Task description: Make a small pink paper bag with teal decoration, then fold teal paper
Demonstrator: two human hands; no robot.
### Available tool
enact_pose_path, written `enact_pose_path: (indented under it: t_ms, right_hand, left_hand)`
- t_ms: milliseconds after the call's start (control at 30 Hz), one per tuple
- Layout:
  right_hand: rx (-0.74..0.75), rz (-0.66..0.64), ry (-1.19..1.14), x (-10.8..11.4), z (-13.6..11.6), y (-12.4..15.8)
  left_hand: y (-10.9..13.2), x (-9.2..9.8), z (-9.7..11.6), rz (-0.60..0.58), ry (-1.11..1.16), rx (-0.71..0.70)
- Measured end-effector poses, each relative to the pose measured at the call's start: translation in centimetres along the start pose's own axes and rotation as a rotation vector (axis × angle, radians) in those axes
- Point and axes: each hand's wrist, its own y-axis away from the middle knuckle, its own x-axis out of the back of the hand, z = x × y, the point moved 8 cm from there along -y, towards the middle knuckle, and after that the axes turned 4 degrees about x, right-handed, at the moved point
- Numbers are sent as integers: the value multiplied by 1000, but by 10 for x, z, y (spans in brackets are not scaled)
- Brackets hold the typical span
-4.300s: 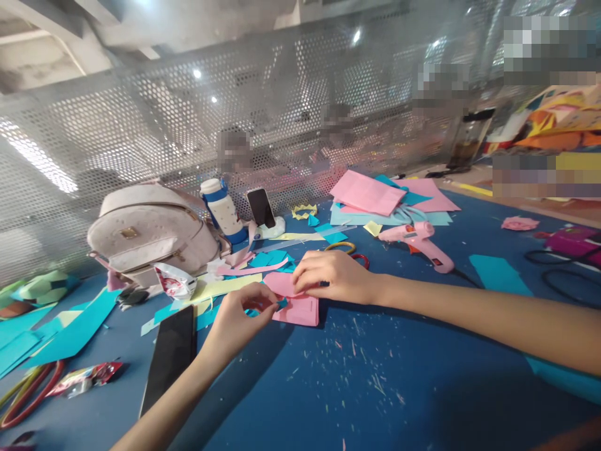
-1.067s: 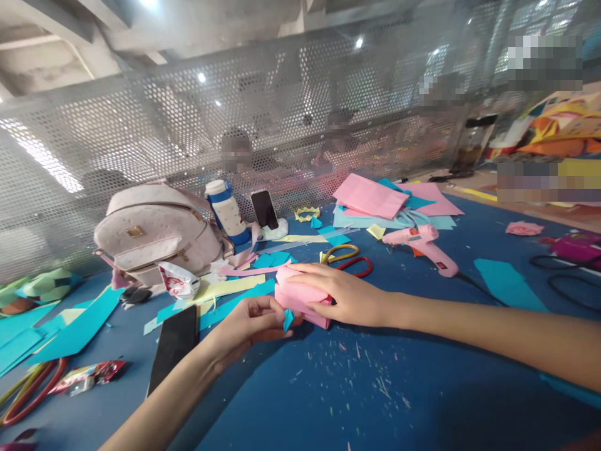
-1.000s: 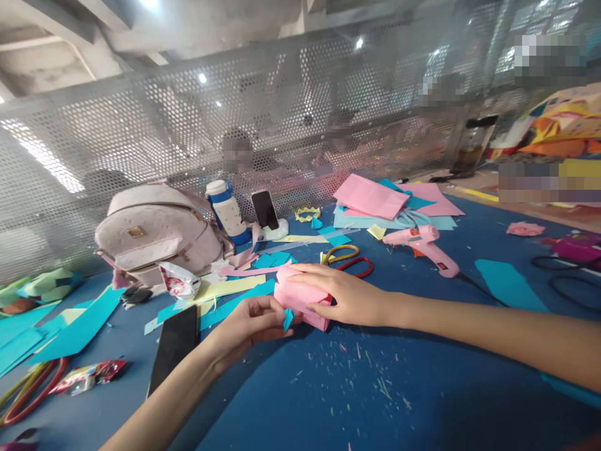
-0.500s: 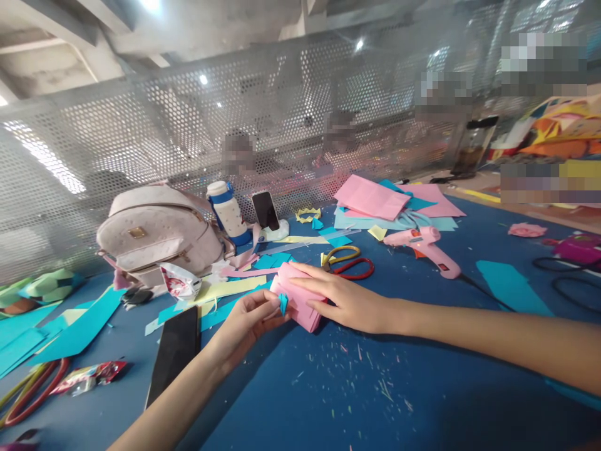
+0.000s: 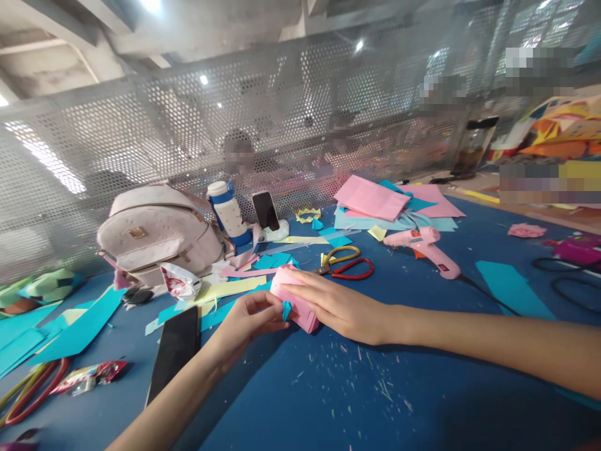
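A small blue folded paper piece (image 5: 286, 310) is pinched between the thumb and fingers of my left hand (image 5: 256, 318). It sits against the near left side of a thick pink folded paper (image 5: 303, 312), which lies tilted on the table. My right hand (image 5: 338, 307) rests flat across the top of that pink paper, fingers stretched out and side by side; its thumb is hidden. Just beyond my right hand lies a pair of scissors (image 5: 350, 269) with one yellow and one red handle loop.
A pink glue gun (image 5: 429, 247) lies to the right, its cord trailing. Pink and blue sheets (image 5: 373, 197) are stacked behind. On the left are a dark phone (image 5: 176, 351), a pale backpack (image 5: 159, 232), a bottle (image 5: 229, 213) and paper strips. Small scraps dot the blue table (image 5: 357, 401).
My right hand has slid slightly down over the pink paper, fingers closer together. The blue paper piece in my left hand has shifted a little down and right.
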Motion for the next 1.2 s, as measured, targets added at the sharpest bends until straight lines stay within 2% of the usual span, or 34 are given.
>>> enact_pose_path:
  t_ms: [200, 400, 767, 1033, 1200]
  right_hand:
    - [69, 20, 47, -3, -4, -1]
    - [88, 29, 33, -2, -5, -3]
    - [82, 74, -78, -3, -7, -1]
    - [117, 94, -136, -3, -15, -2]
    - [116, 155, -145, 0, -16, 0]
  left_hand:
    - [-2, 4, -5, 13, -7, 44]
    - [-3, 15, -6, 131, -82, 51]
    - [-5, 17, -24, 215, 77, 98]
    - [-1, 10, -30, 280, 193, 52]
    - [5, 10, -20, 360, 190, -39]
